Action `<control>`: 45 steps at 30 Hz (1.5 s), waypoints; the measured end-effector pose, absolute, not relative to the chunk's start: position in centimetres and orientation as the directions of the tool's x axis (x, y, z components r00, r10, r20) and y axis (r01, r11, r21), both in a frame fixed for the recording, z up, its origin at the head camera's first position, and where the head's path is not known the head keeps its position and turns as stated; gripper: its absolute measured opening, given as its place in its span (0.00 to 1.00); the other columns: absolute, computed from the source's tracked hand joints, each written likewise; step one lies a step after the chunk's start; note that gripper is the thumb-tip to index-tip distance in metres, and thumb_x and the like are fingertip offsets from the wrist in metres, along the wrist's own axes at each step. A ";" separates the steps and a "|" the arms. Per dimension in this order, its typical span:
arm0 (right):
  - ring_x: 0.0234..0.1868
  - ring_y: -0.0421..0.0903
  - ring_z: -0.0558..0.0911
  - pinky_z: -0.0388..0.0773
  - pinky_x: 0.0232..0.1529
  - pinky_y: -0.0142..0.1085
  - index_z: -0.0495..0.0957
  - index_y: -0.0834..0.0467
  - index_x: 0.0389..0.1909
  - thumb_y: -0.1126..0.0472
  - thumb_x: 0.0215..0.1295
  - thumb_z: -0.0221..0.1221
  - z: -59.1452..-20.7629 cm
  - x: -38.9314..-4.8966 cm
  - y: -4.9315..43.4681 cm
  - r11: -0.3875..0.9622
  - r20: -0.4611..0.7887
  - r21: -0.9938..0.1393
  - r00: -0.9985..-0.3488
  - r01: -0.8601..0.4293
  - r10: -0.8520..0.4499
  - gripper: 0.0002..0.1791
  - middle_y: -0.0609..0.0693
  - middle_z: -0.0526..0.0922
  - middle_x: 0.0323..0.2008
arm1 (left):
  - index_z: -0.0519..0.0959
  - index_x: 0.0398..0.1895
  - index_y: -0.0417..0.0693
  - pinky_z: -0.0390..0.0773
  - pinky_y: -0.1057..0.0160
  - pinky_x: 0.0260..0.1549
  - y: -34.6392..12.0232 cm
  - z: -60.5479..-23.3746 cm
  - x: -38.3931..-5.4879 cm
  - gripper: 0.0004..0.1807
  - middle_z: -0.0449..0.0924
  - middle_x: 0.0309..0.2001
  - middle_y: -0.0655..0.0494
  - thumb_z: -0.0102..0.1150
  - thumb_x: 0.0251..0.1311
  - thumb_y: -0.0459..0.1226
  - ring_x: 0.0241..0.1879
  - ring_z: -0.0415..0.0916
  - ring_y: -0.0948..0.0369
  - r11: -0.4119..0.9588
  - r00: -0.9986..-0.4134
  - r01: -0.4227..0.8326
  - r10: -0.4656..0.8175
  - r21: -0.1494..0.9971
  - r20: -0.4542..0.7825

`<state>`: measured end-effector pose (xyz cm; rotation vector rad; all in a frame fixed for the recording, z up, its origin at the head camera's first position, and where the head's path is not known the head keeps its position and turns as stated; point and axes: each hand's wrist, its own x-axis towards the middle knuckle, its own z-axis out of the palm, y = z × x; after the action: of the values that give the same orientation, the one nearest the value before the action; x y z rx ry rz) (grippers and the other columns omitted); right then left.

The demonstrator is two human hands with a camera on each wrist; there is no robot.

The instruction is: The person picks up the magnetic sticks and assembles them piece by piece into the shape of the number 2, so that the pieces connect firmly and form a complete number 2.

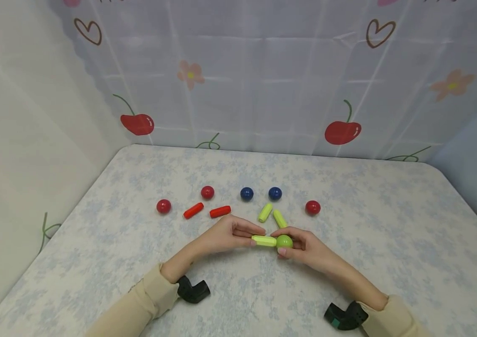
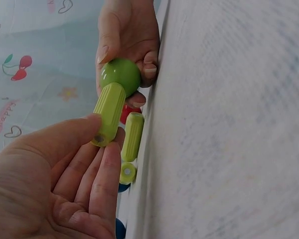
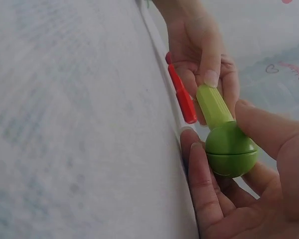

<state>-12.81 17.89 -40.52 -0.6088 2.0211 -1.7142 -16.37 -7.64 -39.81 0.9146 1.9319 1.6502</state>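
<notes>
Between thumb and fingers, my left hand (image 1: pixel 227 235) pinches one end of a ridged yellow-green rod (image 1: pixel 264 241). A grey disc shows in the rod's near end in the left wrist view. My right hand (image 1: pixel 311 250) holds a glossy green ball (image 1: pixel 284 241), with a seam around its middle visible in the right wrist view. The rod's other end meets the ball (image 2: pixel 120 77); whether they are fixed together I cannot tell. Just beyond the hands lie two more yellow-green rods (image 1: pixel 265 212), the right one close to my right fingers.
Left of these rods lie two red rods (image 1: pixel 220 211). Red balls sit at the left (image 1: pixel 164 206), behind the red rods (image 1: pixel 207 192) and at the right (image 1: pixel 312 208). Two blue balls (image 1: pixel 246 194) are farther back. A printed curtain (image 1: pixel 255 93) hangs behind the table (image 1: pixel 95 262).
</notes>
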 end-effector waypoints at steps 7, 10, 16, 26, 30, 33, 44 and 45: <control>0.40 0.49 0.80 0.78 0.42 0.38 0.69 0.69 0.56 0.64 0.65 0.58 -40.4 -12.8 17.9 0.147 -0.029 -0.987 -0.821 -0.067 -0.571 0.21 0.61 0.74 0.45 | 0.78 0.50 0.34 0.76 0.60 0.44 -7.8 -39.4 -16.6 0.16 0.80 0.48 0.47 0.61 0.57 0.26 0.48 0.77 0.59 0.077 -0.711 0.179 0.699 0.981 0.075; 0.41 0.50 0.80 0.78 0.42 0.39 0.69 0.70 0.56 0.64 0.65 0.58 -40.3 -12.8 18.0 0.137 -0.014 -0.988 -0.823 -0.077 -0.568 0.21 0.61 0.74 0.45 | 0.78 0.52 0.37 0.75 0.61 0.45 -8.1 -38.8 -17.1 0.17 0.79 0.49 0.48 0.60 0.59 0.30 0.49 0.76 0.59 0.093 -0.748 0.191 0.659 0.977 0.084; 0.42 0.51 0.81 0.77 0.43 0.40 0.68 0.71 0.56 0.64 0.64 0.58 -40.1 -12.8 18.1 0.120 -0.022 -0.991 -0.829 -0.055 -0.559 0.22 0.61 0.73 0.48 | 0.70 0.61 0.36 0.72 0.63 0.49 -8.8 -37.8 -18.8 0.24 0.71 0.58 0.44 0.59 0.60 0.31 0.57 0.70 0.55 0.023 -0.855 0.170 0.501 0.985 0.136; 0.43 0.53 0.80 0.77 0.44 0.40 0.67 0.72 0.57 0.66 0.65 0.57 -40.6 -12.8 18.0 0.107 -0.034 -0.994 -0.821 -0.033 -0.570 0.22 0.63 0.72 0.49 | 0.64 0.67 0.44 0.65 0.61 0.56 -7.6 -38.4 -22.1 0.33 0.64 0.65 0.50 0.64 0.57 0.34 0.63 0.61 0.56 0.336 -0.926 0.223 0.365 0.915 0.092; 0.43 0.52 0.80 0.77 0.44 0.40 0.67 0.71 0.57 0.65 0.65 0.57 -40.6 -12.7 17.9 0.105 -0.037 -0.994 -0.820 -0.028 -0.571 0.22 0.63 0.73 0.49 | 0.66 0.66 0.46 0.68 0.58 0.54 -6.8 -38.7 -23.0 0.34 0.68 0.62 0.48 0.65 0.55 0.35 0.57 0.67 0.55 0.544 -0.919 0.274 0.391 0.793 0.048; 0.43 0.52 0.80 0.77 0.44 0.40 0.68 0.70 0.57 0.65 0.65 0.58 -40.6 -12.7 18.0 0.105 -0.045 -0.994 -0.825 -0.018 -0.564 0.22 0.62 0.73 0.49 | 0.66 0.66 0.47 0.70 0.57 0.49 -6.4 -38.8 -23.4 0.33 0.70 0.59 0.48 0.65 0.55 0.35 0.51 0.69 0.56 0.592 -0.913 0.296 0.405 0.750 0.041; 0.42 0.52 0.81 0.77 0.44 0.41 0.67 0.72 0.57 0.65 0.65 0.57 -40.6 -12.9 18.0 0.088 -0.037 -0.996 -0.819 -0.016 -0.573 0.23 0.62 0.73 0.47 | 0.76 0.56 0.45 0.72 0.58 0.47 -6.1 -38.9 -23.6 0.23 0.76 0.52 0.50 0.64 0.54 0.31 0.47 0.73 0.56 0.634 -0.933 0.285 0.356 0.719 0.056; 0.42 0.52 0.81 0.77 0.44 0.41 0.67 0.72 0.58 0.65 0.65 0.57 -40.7 -12.9 18.0 0.089 -0.040 -0.996 -0.819 -0.013 -0.573 0.23 0.62 0.73 0.48 | 0.77 0.55 0.45 0.72 0.59 0.45 -6.2 -38.9 -23.6 0.22 0.77 0.50 0.50 0.65 0.54 0.31 0.45 0.73 0.56 0.636 -0.935 0.288 0.349 0.716 0.066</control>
<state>-12.91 18.01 -40.66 -0.5748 1.9516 -1.7785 -23.57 -6.16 -38.91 0.5400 2.7695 1.1913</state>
